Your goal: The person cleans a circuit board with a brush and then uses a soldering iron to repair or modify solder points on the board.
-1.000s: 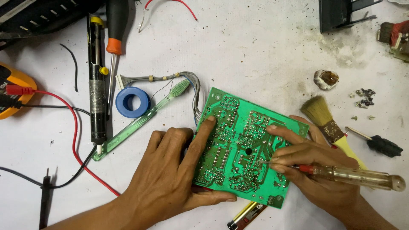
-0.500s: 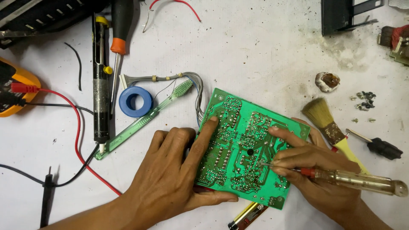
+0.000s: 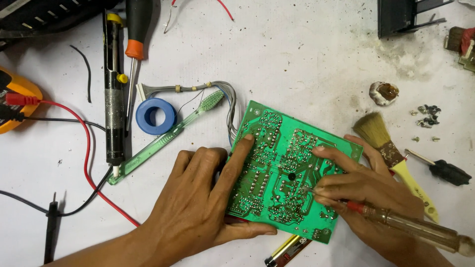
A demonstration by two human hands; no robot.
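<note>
Change: I'm seeing barely any vs. 0.5 s ago; left hand (image 3: 198,212) still gripping green circuit board (image 3: 289,170).
Right hand (image 3: 368,190): fingers closed round screwdriver (image 3: 410,226), tip on board.
Hidden: screwdriver's butt end cut off at frame edge.

glossy green circuit board (image 3: 284,168), bristly brush (image 3: 391,148)

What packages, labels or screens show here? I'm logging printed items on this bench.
Battery: bottom edge, below the green board; cylinder in a black, gold and red wrapper.
Meter: left edge; yellow case, its face is cut off, so no screen can be told.
No packages or signs.
</note>
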